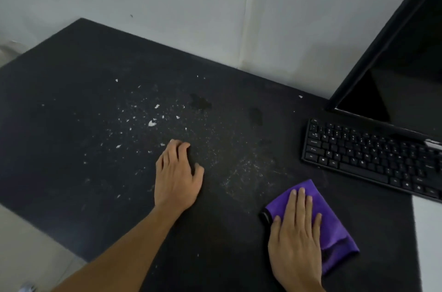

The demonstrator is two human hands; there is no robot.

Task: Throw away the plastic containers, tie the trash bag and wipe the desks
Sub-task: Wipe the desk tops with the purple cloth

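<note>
A black desk (71, 100) fills the view, its middle strewn with white crumbs (152, 123) and pale smears, plus two dark stains (201, 102) further back. My right hand (296, 234) lies flat with straight fingers on a folded purple cloth (334, 232), pressing it to the desk near the front right. My left hand (178, 174) rests on the bare desk at the centre, fingertips bent down onto the surface, holding nothing. No plastic containers or trash bag are in view.
A black keyboard (368, 157) lies at the right, with a dark monitor (401, 76) behind it. A white wall (167, 4) runs along the desk's back edge. The floor (28, 243) shows past the desk's left front edge.
</note>
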